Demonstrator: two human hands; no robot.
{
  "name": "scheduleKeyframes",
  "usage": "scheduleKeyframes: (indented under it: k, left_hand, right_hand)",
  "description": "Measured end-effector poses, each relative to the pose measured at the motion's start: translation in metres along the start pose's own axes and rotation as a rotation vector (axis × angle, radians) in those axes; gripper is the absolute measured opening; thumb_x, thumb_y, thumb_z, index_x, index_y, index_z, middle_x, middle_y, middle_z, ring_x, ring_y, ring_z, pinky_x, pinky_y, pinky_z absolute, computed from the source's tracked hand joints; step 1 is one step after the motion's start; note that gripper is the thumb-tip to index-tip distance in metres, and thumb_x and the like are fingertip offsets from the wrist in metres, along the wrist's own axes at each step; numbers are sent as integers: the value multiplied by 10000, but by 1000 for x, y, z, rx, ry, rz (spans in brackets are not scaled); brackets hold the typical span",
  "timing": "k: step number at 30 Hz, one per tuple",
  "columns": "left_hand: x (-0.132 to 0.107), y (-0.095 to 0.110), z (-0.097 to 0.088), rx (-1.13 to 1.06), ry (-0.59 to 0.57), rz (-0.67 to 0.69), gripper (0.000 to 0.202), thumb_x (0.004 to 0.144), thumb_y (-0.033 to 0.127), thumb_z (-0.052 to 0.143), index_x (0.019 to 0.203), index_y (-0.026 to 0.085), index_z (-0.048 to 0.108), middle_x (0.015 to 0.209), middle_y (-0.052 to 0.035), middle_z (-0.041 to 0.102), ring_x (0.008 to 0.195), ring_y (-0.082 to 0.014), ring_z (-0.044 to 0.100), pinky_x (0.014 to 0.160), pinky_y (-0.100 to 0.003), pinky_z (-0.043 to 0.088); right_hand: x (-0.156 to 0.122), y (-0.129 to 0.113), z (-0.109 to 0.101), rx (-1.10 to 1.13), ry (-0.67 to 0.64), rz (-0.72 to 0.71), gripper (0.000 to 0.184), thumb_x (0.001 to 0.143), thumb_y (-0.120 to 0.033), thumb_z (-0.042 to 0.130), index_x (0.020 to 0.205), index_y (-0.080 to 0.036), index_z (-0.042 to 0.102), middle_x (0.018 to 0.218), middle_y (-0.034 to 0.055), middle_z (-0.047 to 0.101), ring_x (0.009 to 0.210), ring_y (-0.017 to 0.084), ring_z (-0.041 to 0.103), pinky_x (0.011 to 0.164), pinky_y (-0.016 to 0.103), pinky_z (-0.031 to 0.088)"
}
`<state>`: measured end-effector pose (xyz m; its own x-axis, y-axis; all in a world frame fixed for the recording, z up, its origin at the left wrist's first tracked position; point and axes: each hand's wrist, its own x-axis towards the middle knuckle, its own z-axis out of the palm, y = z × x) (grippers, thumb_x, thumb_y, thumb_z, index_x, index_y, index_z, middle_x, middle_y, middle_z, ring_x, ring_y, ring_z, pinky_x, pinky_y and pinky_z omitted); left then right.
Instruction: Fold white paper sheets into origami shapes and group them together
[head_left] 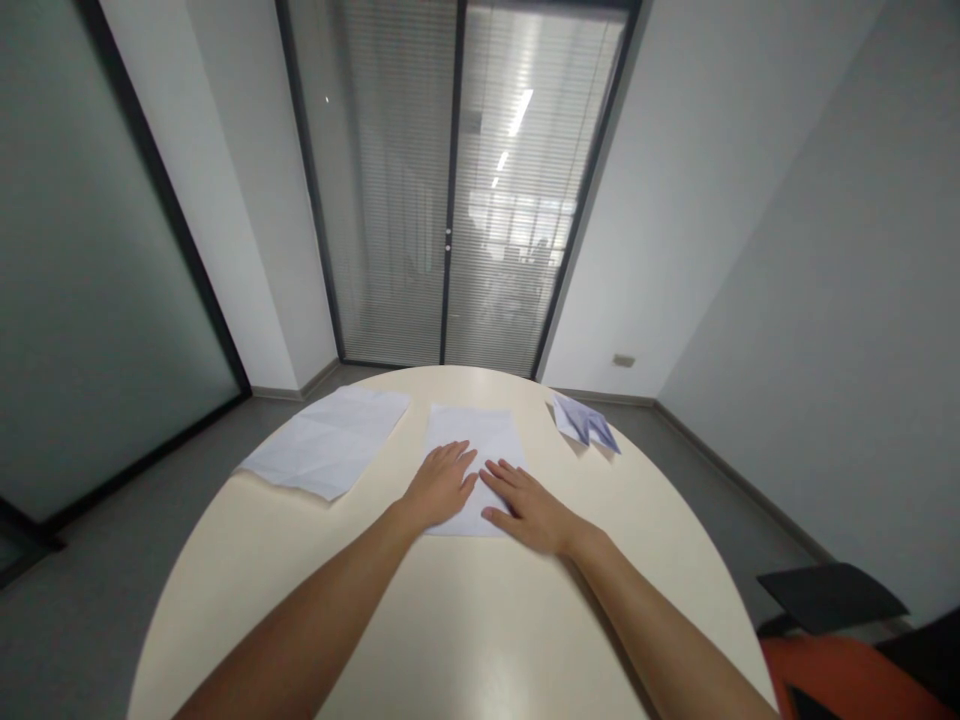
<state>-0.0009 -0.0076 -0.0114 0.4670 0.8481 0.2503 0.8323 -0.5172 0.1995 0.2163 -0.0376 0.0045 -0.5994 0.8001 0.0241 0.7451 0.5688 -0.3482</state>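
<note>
A white sheet of paper [474, 424] lies flat on the round cream table [450, 620], straight ahead of me. My left hand [442, 482] rests on its left part, palm down with fingers stretched out. On the right part lies my right hand [529, 505], also palm down, thumb spread from the fingers. The fingertips of both hands come close together near the sheet's middle. Neither hand grips anything. Parts of the sheet are hidden beneath the hands.
A larger creased white sheet [330, 440] lies at the table's left edge. Near the right edge sits a folded paper [581, 420] with bluish shading. An orange and black chair [840, 675] stands at lower right. Beyond the table is a glass door [397, 200] with blinds.
</note>
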Motion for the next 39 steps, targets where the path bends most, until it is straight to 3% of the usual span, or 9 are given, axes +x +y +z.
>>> scheduleKeyframes:
  k: [4,10,14,19,26,32,39]
  left_hand:
    - [-3,3,0,-32,-92,20,582,985,478,386,1486,183,416,1594,-115,331,1478,-303,275,1203,-492,224]
    - [-2,0,2,-1,-53,-84,584,986,482,390,1472,161,439,1584,-133,342,1469,-332,287,1193,-518,233]
    - [0,0,2,-3,9,-55,507,978,423,435,1411,171,510,1534,-129,434,1428,-320,368,1174,-501,284]
    - [0,3,-2,-28,80,4,386,971,306,438,1291,173,607,1367,-115,603,1280,-257,531,1103,-398,397]
    - [-4,4,1,-64,-87,-23,609,978,485,402,1497,165,409,1601,-145,295,1486,-352,232,1197,-531,211]
    - [-5,5,-3,-68,-130,-49,655,967,545,392,1522,199,366,1626,-125,227,1505,-369,139,1204,-558,138]
    - [-4,4,2,-49,-128,-49,623,984,525,358,1527,221,358,1629,-105,230,1507,-360,135,1207,-556,134]
  right_hand:
    - [1,10,0,-50,68,61,741,967,-642,371,1547,-181,330,1612,108,256,1503,297,197,1215,491,201]
    - [1,10,-7,-87,110,30,688,968,-593,419,1494,-149,434,1558,147,383,1455,317,324,1189,527,251]
    - [1,6,-8,-81,92,-76,657,967,-580,438,1485,-177,451,1543,138,414,1437,300,360,1189,514,259]
    - [2,10,-3,-34,74,-8,744,946,-641,431,1534,-190,364,1586,124,328,1474,335,274,1192,548,233]
    - [4,17,-1,4,67,17,769,944,-682,389,1549,-211,329,1598,102,302,1490,326,231,1211,532,181]
    - [2,17,-5,-16,44,3,806,926,-700,409,1543,-186,341,1601,123,285,1491,336,223,1210,532,187]
    - [1,15,-6,-20,-10,-10,904,807,-768,548,1543,-292,330,1629,102,199,1497,392,147,1187,612,151]
